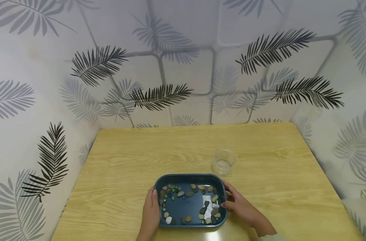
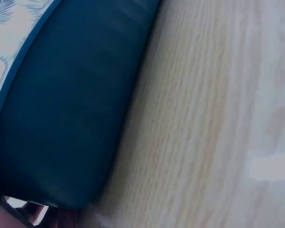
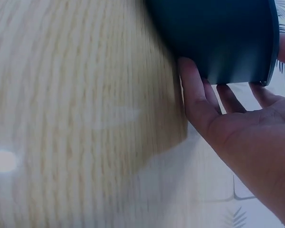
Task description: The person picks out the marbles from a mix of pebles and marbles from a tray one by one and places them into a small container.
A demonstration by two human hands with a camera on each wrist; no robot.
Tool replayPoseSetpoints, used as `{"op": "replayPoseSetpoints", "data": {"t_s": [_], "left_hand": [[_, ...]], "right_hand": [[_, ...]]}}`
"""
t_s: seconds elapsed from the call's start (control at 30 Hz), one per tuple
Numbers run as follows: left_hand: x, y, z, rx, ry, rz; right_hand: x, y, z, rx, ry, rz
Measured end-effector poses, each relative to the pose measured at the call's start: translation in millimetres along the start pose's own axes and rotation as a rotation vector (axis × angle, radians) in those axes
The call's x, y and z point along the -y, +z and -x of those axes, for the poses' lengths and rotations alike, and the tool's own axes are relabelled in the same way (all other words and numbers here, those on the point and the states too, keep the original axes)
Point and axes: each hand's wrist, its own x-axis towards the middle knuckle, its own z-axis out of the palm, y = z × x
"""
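Pale wood-grain covers the desk (image 1: 125,160); at its near middle sits a dark blue tray (image 1: 183,207), probably stiff, light plastic. The left hand (image 1: 151,212) and right hand (image 1: 238,202) have fingers clamped on its short ends, sensible places to grip. Just past its far right corner stands a clear cup (image 1: 224,164). The tray's loose stones (image 1: 168,220) and marbles (image 1: 169,195) could slide if tilted.

A clear, round, see-through cup (image 1: 224,164) stands on the wood-grain tabletop (image 1: 134,154), right of centre in the lower half of the head view. Pale wallpaper (image 1: 189,73) fills the upper part and both sides of that frame, printed with dark palm fronds (image 1: 162,97), fainter grey fronds (image 1: 167,36) and blurred grid lines (image 1: 213,67).
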Motion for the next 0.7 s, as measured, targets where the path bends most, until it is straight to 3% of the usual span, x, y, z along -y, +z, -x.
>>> {"op": "replayPoseSetpoints", "data": {"t_s": [0.23, 0.47, 0.7], "left_hand": [[-4.8, 12.0, 7.5, 0.010, -0.054, 0.022], [-8.9, 17.6, 12.1, -0.010, -0.054, 0.042], [-11.9, 19.2, 15.8, 0.056, -0.063, 0.072]], "right_hand": [[-2.4, -12.0, 2.6, -0.009, 0.014, -0.017], [-1.7, -18.1, 5.5, -0.010, 0.023, -0.012], [-6.9, -25.2, 7.8, -0.046, 0.045, -0.032]]}}
